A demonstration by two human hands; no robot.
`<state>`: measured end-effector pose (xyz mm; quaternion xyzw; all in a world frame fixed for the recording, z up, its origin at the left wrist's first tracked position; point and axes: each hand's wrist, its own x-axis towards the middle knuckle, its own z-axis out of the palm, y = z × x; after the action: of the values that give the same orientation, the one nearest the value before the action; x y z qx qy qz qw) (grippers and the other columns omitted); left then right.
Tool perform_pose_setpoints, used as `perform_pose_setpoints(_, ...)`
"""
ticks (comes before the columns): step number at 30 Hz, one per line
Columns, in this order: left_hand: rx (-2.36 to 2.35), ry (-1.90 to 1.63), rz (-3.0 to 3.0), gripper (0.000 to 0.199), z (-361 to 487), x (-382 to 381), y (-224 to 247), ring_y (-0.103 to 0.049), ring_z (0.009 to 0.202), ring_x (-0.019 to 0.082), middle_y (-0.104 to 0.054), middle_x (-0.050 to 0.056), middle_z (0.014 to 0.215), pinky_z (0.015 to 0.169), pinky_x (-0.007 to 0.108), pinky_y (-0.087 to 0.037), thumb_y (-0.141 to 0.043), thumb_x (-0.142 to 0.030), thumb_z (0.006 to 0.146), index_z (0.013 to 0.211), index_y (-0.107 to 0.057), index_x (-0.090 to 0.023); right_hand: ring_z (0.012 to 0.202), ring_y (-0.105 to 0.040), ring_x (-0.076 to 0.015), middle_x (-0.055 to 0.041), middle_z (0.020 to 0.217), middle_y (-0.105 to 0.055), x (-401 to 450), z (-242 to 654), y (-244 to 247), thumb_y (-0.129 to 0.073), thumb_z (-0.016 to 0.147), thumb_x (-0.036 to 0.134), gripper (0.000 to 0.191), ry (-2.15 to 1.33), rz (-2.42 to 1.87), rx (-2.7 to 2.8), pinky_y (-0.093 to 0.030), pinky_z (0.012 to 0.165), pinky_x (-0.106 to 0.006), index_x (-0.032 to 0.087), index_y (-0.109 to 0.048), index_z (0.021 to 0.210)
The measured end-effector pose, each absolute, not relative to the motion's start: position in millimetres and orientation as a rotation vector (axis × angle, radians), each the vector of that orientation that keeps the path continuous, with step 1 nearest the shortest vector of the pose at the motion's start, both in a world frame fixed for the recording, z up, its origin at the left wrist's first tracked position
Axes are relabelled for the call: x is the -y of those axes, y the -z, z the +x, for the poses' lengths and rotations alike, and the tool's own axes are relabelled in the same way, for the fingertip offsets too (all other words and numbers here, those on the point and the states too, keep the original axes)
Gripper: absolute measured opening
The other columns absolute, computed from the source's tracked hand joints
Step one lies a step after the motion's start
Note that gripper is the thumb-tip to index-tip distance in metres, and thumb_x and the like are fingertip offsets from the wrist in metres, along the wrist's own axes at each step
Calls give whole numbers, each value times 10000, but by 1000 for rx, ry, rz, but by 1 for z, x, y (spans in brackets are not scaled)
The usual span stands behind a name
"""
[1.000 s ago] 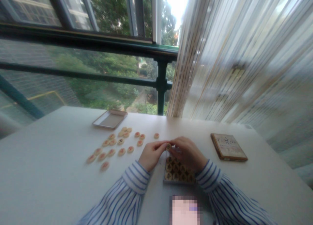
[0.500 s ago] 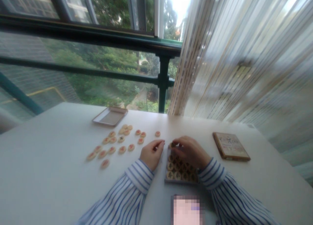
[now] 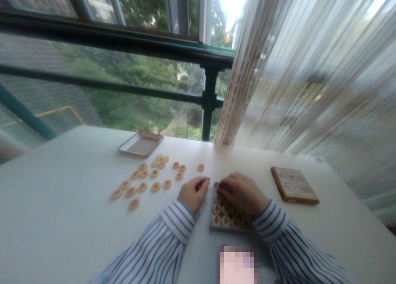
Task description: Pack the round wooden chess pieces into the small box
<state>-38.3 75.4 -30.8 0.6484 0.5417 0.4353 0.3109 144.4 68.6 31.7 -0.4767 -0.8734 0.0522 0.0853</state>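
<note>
My right hand (image 3: 244, 193) is over a shallow box (image 3: 230, 228) of round wooden Chinese chess pieces with dark characters, laid in rows. Its bent fingers close on a Chinese chess piece at the box's far left corner, mostly hidden by the fingertips. Just left of the box, my left hand (image 3: 193, 193) rests with fingers curled and thumb against the forefinger; whatever may be in it cannot be made out. Loose Chinese chess pieces (image 3: 156, 186), mostly red-marked, lie scattered to the left. A single red-marked piece (image 3: 201, 167) sits beyond my left hand.
An open, shallow tray or lid (image 3: 140, 144) lies at the table's far left. A flat, brown-edged box (image 3: 294, 186) with a printed top is on the right. Near the front is a blurred-out object (image 3: 236, 263). The white table (image 3: 62, 201) stands against a railing (image 3: 210, 98) and a string curtain (image 3: 297, 69).
The view has shifted slightly. My right fingers have settled lower over the box's far left corner, covering the piece that showed at their tips. My left hand stays about where it was.
</note>
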Motion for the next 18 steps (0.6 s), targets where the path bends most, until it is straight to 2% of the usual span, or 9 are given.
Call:
perform_pose_setpoints(8,-1442,-1130,1770,265,-36,-73,26,-604,691,155,-692,34,796,660,271,-473,-498,-359,752,854,-675,-190,820,-538,-169,-68,847,-619,-68,143,-33,-442,834,347,245,-116,-1469,2672,-370,719,-267,206,-627,910)
perform_pose_setpoints(18,-1453,-1096,1806,271,-37,-73,27,-607,717,158,-690,34,818,685,274,-469,-484,-363,767,868,-667,-191,801,-543,-175,-67,842,-621,-66,141,-34,-418,843,345,253,-47,-1481,2701,-367,694,-273,201,-623,878)
